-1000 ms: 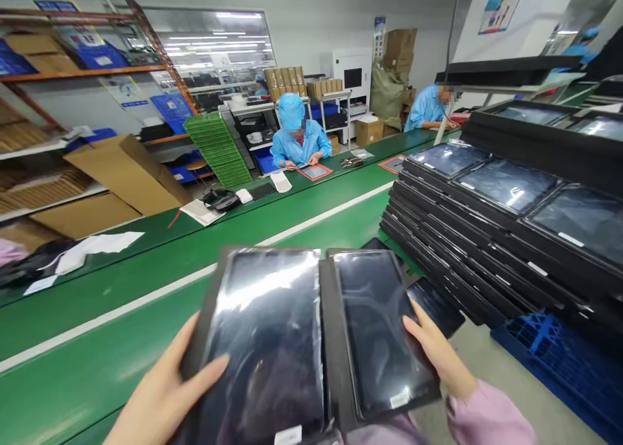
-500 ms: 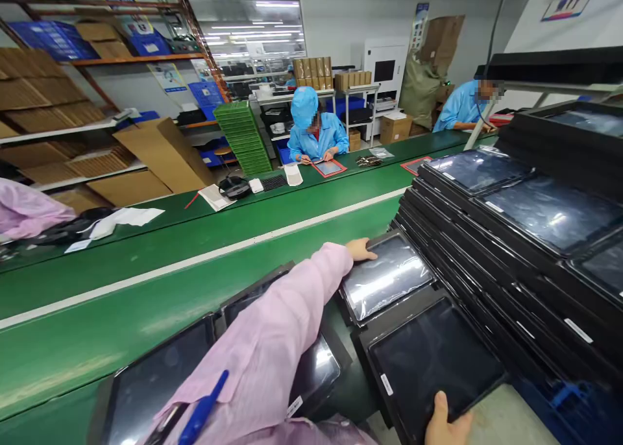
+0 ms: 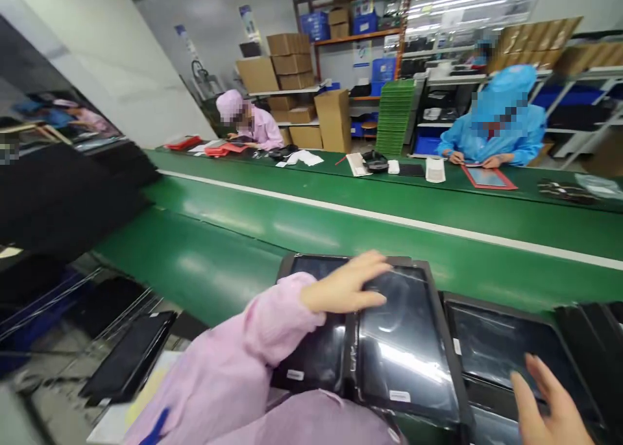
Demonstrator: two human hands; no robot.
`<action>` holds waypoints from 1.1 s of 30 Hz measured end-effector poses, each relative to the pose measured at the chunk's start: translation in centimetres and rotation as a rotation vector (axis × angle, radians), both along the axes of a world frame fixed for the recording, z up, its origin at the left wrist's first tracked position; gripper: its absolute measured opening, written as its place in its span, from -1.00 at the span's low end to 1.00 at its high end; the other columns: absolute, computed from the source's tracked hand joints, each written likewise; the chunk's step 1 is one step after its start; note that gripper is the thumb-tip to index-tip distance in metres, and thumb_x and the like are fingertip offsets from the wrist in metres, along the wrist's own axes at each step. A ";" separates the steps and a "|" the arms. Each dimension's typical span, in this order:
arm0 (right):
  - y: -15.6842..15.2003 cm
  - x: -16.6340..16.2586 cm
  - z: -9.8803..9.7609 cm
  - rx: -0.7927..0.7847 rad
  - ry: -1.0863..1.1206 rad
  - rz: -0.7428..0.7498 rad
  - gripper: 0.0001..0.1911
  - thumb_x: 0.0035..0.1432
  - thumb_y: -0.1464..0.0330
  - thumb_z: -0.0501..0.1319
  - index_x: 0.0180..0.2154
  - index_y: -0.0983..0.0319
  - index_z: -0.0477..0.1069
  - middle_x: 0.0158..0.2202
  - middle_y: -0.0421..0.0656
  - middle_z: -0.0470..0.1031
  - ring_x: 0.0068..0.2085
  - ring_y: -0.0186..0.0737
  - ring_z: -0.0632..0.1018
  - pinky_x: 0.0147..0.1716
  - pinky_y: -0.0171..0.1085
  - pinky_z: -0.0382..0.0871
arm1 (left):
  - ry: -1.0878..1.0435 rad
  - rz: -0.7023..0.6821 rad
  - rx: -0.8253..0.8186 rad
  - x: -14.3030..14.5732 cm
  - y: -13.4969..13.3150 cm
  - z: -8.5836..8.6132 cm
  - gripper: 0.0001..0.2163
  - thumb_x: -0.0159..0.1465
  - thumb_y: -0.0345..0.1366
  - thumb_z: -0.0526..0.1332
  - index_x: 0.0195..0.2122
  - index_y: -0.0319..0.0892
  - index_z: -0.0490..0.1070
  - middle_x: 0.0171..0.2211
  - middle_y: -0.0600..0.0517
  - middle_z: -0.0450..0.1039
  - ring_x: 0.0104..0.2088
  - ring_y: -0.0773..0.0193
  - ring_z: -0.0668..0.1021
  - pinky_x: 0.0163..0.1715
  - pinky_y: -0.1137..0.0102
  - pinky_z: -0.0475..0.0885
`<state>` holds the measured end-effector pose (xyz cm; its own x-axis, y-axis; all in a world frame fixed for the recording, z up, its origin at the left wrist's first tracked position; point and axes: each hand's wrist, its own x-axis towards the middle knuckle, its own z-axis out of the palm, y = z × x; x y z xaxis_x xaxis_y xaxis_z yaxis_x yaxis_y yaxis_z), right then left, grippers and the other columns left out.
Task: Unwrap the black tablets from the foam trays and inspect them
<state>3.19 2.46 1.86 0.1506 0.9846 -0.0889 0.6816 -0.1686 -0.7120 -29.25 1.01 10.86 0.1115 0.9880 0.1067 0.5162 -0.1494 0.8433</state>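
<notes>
My left hand (image 3: 346, 285) reaches across with its fingers stretched out, over the upper part of a black tablet-like screen (image 3: 403, 328) in a dark tray. I cannot tell whether it touches the film. Beside it, partly under my sleeve, lies a second dark screen (image 3: 321, 354) with a white label. At the lower right my right hand (image 3: 549, 403) is open, thumb and fingers apart, over another film-covered screen (image 3: 506, 341). Neither hand holds anything.
A green conveyor belt (image 3: 233, 228) with a white line runs across. Black trays (image 3: 591, 331) stand stacked at the right edge. Another dark screen (image 3: 129, 357) lies at lower left. Across the belt sit one person in blue (image 3: 528, 124) and another in pink (image 3: 265, 126).
The view has swung left. My left hand has come off the screen near the stack to one further left. My right hand has lifted off the screen edge and opened.
</notes>
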 end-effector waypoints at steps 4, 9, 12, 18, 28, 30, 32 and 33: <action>5.2 -10.8 3.9 0.251 -0.067 0.637 -0.49 0.06 0.04 0.02 -0.10 0.20 0.44 -0.07 0.02 0.49 -0.01 0.17 0.47 0.01 0.14 0.30 | -0.068 0.811 -0.187 -9.3 -9.9 -4.2 -0.56 0.00 -0.26 0.19 -0.05 -0.18 0.43 0.09 -0.16 0.38 0.17 -0.02 0.32 0.20 0.09 0.07; 8.5 -24.4 4.4 0.235 -0.360 1.144 -0.61 0.13 0.36 0.01 -0.06 0.32 0.45 -0.04 0.04 0.49 0.00 0.06 0.49 0.03 0.02 0.32 | -0.465 0.819 -0.400 -9.9 -17.7 -9.9 -0.32 -0.04 -0.12 0.27 0.13 -0.23 0.26 0.23 -0.25 0.16 0.23 -0.11 0.22 0.17 0.08 0.15; 8.7 -27.9 2.6 0.173 -0.427 1.203 -0.61 0.15 0.39 0.04 -0.02 0.38 0.42 -0.03 0.08 0.48 -0.01 0.07 0.49 0.02 -0.01 0.34 | -0.418 0.675 -0.293 -8.3 -20.0 -11.2 -0.42 0.04 -0.09 0.29 0.10 -0.12 0.32 0.29 -0.16 0.03 0.29 -0.09 0.07 0.22 0.08 0.04; 8.6 -26.9 -0.3 0.317 -0.350 1.176 -0.61 0.21 0.33 0.01 0.00 0.32 0.39 0.01 0.04 0.45 0.04 0.06 0.45 0.05 0.09 0.29 | 0.344 0.214 0.102 -8.2 -21.1 -11.5 -0.83 0.17 -0.23 0.25 -0.22 -0.12 0.49 0.12 -0.21 0.32 0.26 -0.11 0.15 0.16 -0.15 0.03; 4.8 -20.3 1.2 0.487 -0.170 1.012 -0.65 0.24 0.29 0.04 0.02 0.23 0.36 0.02 -0.03 0.45 0.05 -0.05 0.45 0.04 0.00 0.37 | 0.671 -0.098 0.482 -9.6 -18.9 -9.5 -0.83 0.23 -0.52 0.06 -0.39 -0.18 0.38 -0.22 -0.03 0.54 0.02 0.16 0.47 0.17 0.06 0.18; 4.0 -19.6 1.7 0.482 -0.164 0.999 -0.66 0.25 0.31 0.04 0.02 0.23 0.36 0.00 -0.04 0.47 0.03 -0.07 0.47 0.04 -0.02 0.38 | 0.654 -0.139 0.491 -9.6 -18.4 -9.2 -0.85 0.25 -0.47 0.07 -0.39 -0.19 0.39 -0.27 -0.01 0.55 -0.04 0.16 0.50 0.14 0.07 0.23; 3.5 -19.1 2.0 0.467 -0.156 0.992 -0.67 0.25 0.33 0.03 0.01 0.22 0.37 -0.01 -0.05 0.48 0.02 -0.08 0.47 0.04 -0.03 0.39 | 0.636 -0.157 0.509 -9.6 -17.9 -9.0 -0.83 0.27 -0.47 0.04 -0.39 -0.19 0.38 -0.35 0.02 0.55 -0.13 0.19 0.54 0.10 0.11 0.28; 3.3 -18.9 2.1 0.458 -0.149 0.986 -0.68 0.26 0.33 0.03 0.01 0.22 0.37 -0.02 -0.06 0.48 0.02 -0.09 0.47 0.03 -0.03 0.39 | 0.629 -0.151 0.519 -9.6 -17.6 -9.0 -0.81 0.27 -0.49 0.03 -0.40 -0.19 0.38 -0.40 0.05 0.54 -0.19 0.22 0.55 0.07 0.14 0.32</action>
